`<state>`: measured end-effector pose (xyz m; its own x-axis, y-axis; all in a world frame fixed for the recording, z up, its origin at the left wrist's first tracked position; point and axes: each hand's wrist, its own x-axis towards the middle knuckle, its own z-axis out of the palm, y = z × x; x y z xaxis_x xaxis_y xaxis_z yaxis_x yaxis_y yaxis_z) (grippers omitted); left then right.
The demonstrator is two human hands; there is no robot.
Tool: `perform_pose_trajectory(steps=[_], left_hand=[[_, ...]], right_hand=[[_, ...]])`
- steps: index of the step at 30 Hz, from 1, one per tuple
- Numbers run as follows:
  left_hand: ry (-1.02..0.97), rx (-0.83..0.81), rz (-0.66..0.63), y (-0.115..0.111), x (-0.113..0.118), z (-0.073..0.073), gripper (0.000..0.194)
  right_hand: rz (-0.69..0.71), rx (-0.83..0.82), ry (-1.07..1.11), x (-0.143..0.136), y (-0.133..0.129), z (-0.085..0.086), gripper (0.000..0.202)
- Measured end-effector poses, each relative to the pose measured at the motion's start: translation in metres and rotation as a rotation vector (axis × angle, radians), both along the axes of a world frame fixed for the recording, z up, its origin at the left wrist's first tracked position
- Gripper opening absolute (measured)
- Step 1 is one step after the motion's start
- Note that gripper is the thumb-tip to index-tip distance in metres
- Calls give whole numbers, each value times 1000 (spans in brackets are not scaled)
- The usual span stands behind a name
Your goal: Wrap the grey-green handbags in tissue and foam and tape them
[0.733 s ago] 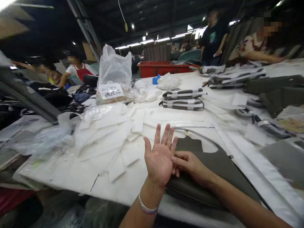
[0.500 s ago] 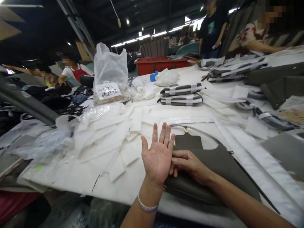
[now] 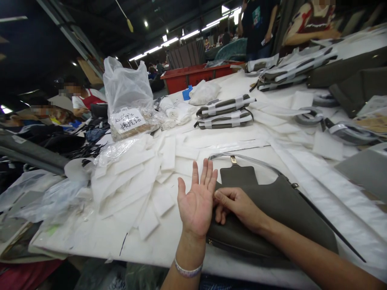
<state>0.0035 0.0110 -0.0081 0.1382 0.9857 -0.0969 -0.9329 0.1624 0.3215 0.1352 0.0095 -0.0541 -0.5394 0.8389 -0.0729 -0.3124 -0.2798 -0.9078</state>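
The left hand (image 3: pixel 196 201) is spread open, palm up, holding nothing; the right hand's (image 3: pixel 237 205) fingers are curled beside its edge, and whether they pinch anything cannot be told. Beneath and right of those curled fingers lies a smooth, dark olive-grey bag (image 3: pixel 272 205), its near edge curved. Its long axis runs left to right, the right end slanting nearer; its squared tab (image 3: pixel 237 175) points away, just short of a gold-coloured clasp (image 3: pixel 233 160). On the white table (image 3: pixel 90 237), pale strips (image 3: pixel 130 169) lie left of the open fingers, wrapped bundles (image 3: pixel 225 112) beyond them. Farther off stand a red bin (image 3: pixel 196 76) and a person (image 3: pixel 256 24) in dark clothes.
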Motion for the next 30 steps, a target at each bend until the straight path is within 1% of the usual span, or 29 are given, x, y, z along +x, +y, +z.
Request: perform_pose_trajectory(steps=[5, 8, 10, 11, 12, 13, 14, 16, 18, 19, 20, 22, 24, 27, 30], left_hand=[[54, -24, -35, 3, 0, -1, 64], [92, 4, -28, 4, 1, -1, 63], [177, 44, -3, 0, 2, -1, 59], [252, 79, 16, -4, 2, 0, 56], [357, 135, 41, -10, 1, 1, 52], [500, 222, 60, -17, -1, 1, 47], [680, 347, 66, -25, -4, 2, 42], [1089, 697, 19, -39, -13, 2, 35], [1452, 1051, -72, -47, -25, -2, 43], [1607, 1183, -109, -48, -30, -5, 51], [1747, 1278, -135, -48, -35, -9, 60], [2006, 1375, -181, -46, -42, -19, 75], [2182, 1429, -219, -44, -44, -25, 81], [2273, 1505, -188, -50, -38, -26, 73], [2294, 1535, -122, -60, -27, -30, 59]], right_hand=[[-23, -7, -31, -2, 2, 0, 50], [-12, -14, -18, -5, 3, 1, 51], [-13, 14, -42, -4, 2, 4, 50], [-20, 52, -70, -1, 1, 7, 49], [-33, 115, -117, 3, -2, 12, 45], [-52, 212, -186, 9, -5, 17, 40], [-80, 344, -277, 16, -9, 21, 34], [-151, 664, -492, 37, -22, 29, 25], [-219, 970, -708, 62, -37, 31, 25], [-223, 1091, -809, 74, -45, 30, 27], [-202, 1187, -910, 86, -54, 27, 32], [-123, 1315, -1112, 105, -69, 19, 46], [-83, 1379, -1271, 119, -81, 9, 59], [-146, 1434, -1395, 129, -90, -7, 64], [-194, 1507, -1436, 133, -91, -26, 72]])
